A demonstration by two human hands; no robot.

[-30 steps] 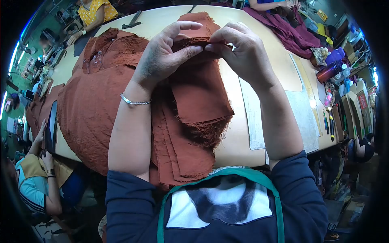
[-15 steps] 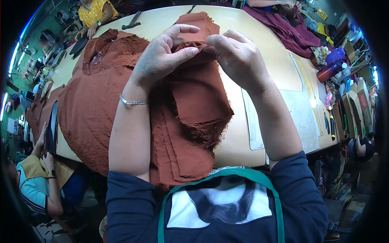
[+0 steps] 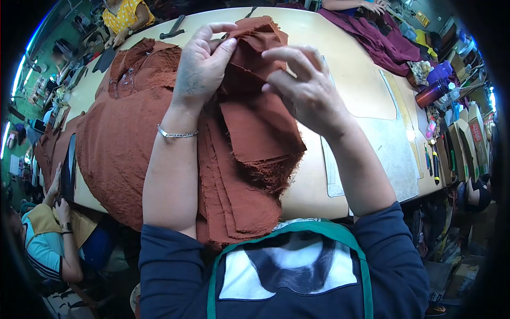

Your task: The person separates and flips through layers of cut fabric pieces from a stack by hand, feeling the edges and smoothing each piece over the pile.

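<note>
Pinching rust-red cloth (image 3: 247, 57) in the left hand (image 3: 203, 66), right hand (image 3: 309, 89) beside it, fingers parted.

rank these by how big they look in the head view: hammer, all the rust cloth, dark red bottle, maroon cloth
1. rust cloth, partly hidden but clearly largest
2. maroon cloth
3. dark red bottle
4. hammer

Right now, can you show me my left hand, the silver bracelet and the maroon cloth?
Left hand (image 3: 203, 68): head view, on the middle of the hand.
Silver bracelet (image 3: 178, 135): head view, on its chain.
Maroon cloth (image 3: 380, 44): head view, near the middle of its visible spread.
</note>
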